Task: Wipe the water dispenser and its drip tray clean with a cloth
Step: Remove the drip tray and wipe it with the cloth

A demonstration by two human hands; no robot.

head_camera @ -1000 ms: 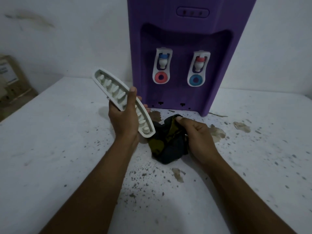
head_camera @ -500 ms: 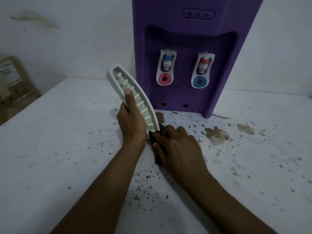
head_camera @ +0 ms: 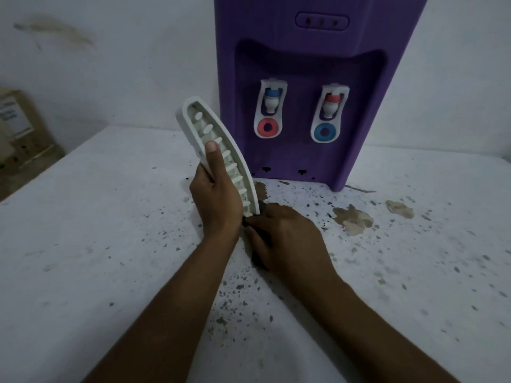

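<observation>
A purple water dispenser (head_camera: 304,64) with two white taps stands on the white table (head_camera: 96,230) against the wall. My left hand (head_camera: 218,200) grips a long white drip tray (head_camera: 204,125), held nearly upright with its ribbed inside facing me, thumb laid along it. My right hand (head_camera: 287,239) lies palm down over a dark cloth (head_camera: 260,261), pressing it against the tray's lower end. Most of the cloth is hidden under that hand.
Dark specks and brown stains (head_camera: 354,219) litter the table in front of the dispenser. A cardboard box (head_camera: 19,134) sits off the table's far left edge, by the white wall.
The tray has swung from a flat tilt to nearly upright. My right hand turned over the bunched cloth and brought it up to the tray's lower end.
</observation>
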